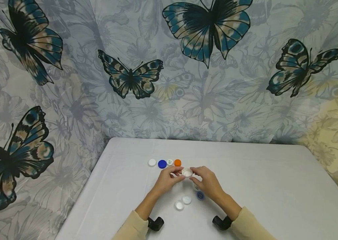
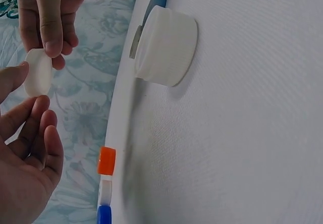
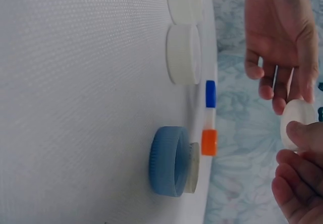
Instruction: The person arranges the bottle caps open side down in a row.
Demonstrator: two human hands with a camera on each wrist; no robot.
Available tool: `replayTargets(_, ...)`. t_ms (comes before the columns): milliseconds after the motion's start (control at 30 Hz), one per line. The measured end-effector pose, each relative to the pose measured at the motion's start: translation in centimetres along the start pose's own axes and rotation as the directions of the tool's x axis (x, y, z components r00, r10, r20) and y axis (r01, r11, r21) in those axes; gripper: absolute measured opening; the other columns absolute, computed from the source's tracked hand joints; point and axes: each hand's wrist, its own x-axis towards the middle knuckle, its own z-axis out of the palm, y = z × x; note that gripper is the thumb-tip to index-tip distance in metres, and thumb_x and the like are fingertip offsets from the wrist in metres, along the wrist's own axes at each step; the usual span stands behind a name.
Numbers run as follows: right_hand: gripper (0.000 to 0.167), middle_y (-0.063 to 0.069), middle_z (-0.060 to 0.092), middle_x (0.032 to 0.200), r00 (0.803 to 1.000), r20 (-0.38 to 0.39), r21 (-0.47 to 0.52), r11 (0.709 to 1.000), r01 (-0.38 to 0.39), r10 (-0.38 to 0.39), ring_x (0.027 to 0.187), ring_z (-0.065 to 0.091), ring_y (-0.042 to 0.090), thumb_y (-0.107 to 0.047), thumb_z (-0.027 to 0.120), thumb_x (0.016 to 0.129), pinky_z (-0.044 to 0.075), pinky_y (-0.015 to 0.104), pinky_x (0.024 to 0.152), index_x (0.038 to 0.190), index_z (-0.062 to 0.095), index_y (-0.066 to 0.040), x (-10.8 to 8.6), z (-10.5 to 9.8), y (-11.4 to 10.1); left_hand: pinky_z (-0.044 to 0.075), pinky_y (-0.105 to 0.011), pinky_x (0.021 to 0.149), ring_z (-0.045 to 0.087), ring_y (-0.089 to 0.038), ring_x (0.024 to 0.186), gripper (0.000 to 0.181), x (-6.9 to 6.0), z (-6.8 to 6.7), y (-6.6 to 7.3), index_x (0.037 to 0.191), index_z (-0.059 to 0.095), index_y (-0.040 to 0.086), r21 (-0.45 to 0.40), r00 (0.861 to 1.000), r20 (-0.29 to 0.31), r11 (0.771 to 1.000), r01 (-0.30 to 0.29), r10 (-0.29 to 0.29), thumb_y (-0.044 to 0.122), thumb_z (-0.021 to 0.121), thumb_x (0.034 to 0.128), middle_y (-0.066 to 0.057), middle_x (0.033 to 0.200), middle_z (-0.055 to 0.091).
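Note:
A white bottle cap (image 1: 187,172) is held up off the table between both hands, its hollow side facing the head camera. My left hand (image 1: 167,180) pinches its left edge between thumb and fingertips. On the opposite edge, my right hand (image 1: 207,181) grips it with thumb and fingers, clearest in the left wrist view. Beneath the hands lie two white caps (image 1: 179,205) and a translucent blue cap (image 3: 169,161). Beside the blue one is a pale cap (image 3: 193,167), partly covered by the right hand in the head view.
Beyond the hands, a row holds a white cap (image 1: 152,162), a dark blue cap (image 1: 162,164), a white cap with green marks (image 1: 169,162) and an orange cap (image 1: 177,162). The white table (image 1: 264,186) meets a butterfly-patterned wall covering (image 1: 145,116) at its far edge.

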Motion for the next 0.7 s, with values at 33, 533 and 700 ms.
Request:
replayTargets(33,0.039,0.004,0.071,0.086,1.000,-0.005,0.002,1.000,0.001,-0.001,0.077,0.064,0.015,-0.005,0.086,0.067,0.053,0.024,0.065,0.104,0.072,-0.001,-0.05,0.06,0.04,0.045,-0.017,0.068,0.062,-0.016,0.084,0.030,0.00,0.02,-0.02,0.112,0.070,0.002,-0.002,1.000,-0.002,1.000,-0.003,0.003,0.018,0.074,0.0861,-0.013,0.095,0.069)
replayTargets(533,0.017,0.002,0.067,0.083,0.999,-0.009,0.042,0.998,-0.052,0.053,0.072,0.056,0.008,-0.004,0.074,0.082,0.050,0.021,0.061,0.099,0.073,0.000,-0.14,0.63,-0.44,0.050,-0.018,0.071,0.066,-0.014,0.082,0.026,0.01,0.04,0.28,0.102,0.075,0.002,0.057,0.995,-0.093,0.998,-0.026,0.031,0.024,0.067,0.0920,-0.012,0.095,0.075)
replayTargets(700,0.033,0.006,0.064,0.090,0.998,-0.043,0.060,0.997,-0.039,0.041,0.070,0.054,0.006,0.001,0.074,0.081,0.049,0.023,0.057,0.114,0.068,0.006,-0.26,0.77,-0.60,0.050,-0.018,0.069,0.068,-0.014,0.079,0.025,-0.13,0.14,0.33,0.100,0.075,0.001,0.029,0.996,-0.084,1.000,0.002,0.001,0.024,0.067,0.0917,-0.012,0.089,0.076)
